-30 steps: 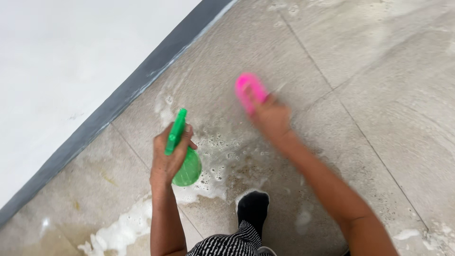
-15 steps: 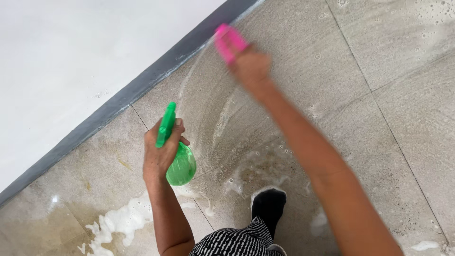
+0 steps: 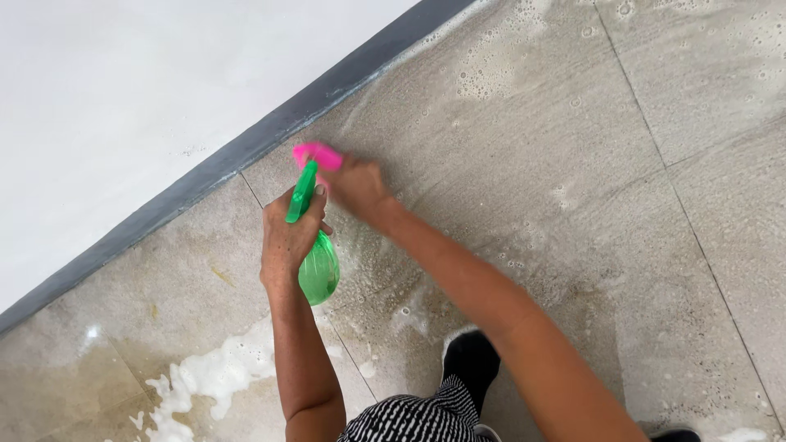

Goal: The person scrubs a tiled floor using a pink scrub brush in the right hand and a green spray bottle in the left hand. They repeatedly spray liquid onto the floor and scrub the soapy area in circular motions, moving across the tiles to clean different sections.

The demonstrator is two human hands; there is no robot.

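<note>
My left hand (image 3: 288, 239) grips a green spray bottle (image 3: 318, 263) by its neck, with the nozzle pointing up toward the wall. My right hand (image 3: 359, 187) presses a pink scrub brush (image 3: 318, 155) onto the wet tiled floor (image 3: 573, 164), just beside the bottle's nozzle and close to the grey skirting. Only the brush's far end shows past my fingers. Soap bubbles and wet streaks cover the tiles around both hands.
A grey skirting strip (image 3: 246, 147) runs diagonally below a white wall (image 3: 123, 90). White foam (image 3: 209, 372) lies on the tile at lower left. My black shoe (image 3: 471, 360) and striped trouser leg (image 3: 413, 417) stand at the bottom.
My right hand swept the pink brush out to the upper right, then back left along the skirting to beside the bottle. My left hand keeps its hold on the bottle.
</note>
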